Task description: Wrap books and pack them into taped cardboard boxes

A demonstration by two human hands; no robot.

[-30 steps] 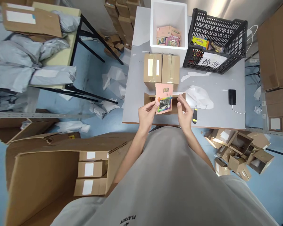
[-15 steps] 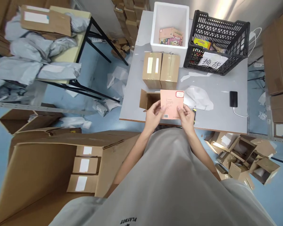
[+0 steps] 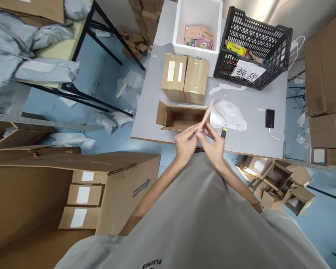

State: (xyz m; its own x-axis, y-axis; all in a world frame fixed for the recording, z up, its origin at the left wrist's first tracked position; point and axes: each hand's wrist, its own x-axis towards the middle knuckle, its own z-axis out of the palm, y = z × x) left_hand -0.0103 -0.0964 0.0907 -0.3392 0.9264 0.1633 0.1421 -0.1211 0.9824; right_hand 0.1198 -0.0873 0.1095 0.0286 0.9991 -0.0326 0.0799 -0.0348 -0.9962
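A thin pink book (image 3: 207,114) stands nearly edge-on above the front of the table. My left hand (image 3: 186,142) grips its lower end from the left, fingers closed. My right hand (image 3: 213,145) pinches the same end from the right, with the fingertips of both hands close together. Just behind my left hand, an open cardboard box (image 3: 161,113) shows its inside, its right part hidden by the book. A black-and-yellow cutter knife (image 3: 224,132) lies beside my right hand, next to crumpled white wrapping (image 3: 232,117).
Two taped cartons (image 3: 184,84) stand behind the open box. Farther back are a white foam bin (image 3: 197,52) with pink packs and a black crate (image 3: 259,45). A charging phone (image 3: 270,118) lies right. A large carton (image 3: 134,186) stands left of me; opened boxes (image 3: 280,186) litter the floor right.
The book has turned from showing its printed back cover to nearly edge-on. My hands have come closer together at its lower end. More of the open box shows, and the view has shifted slightly.
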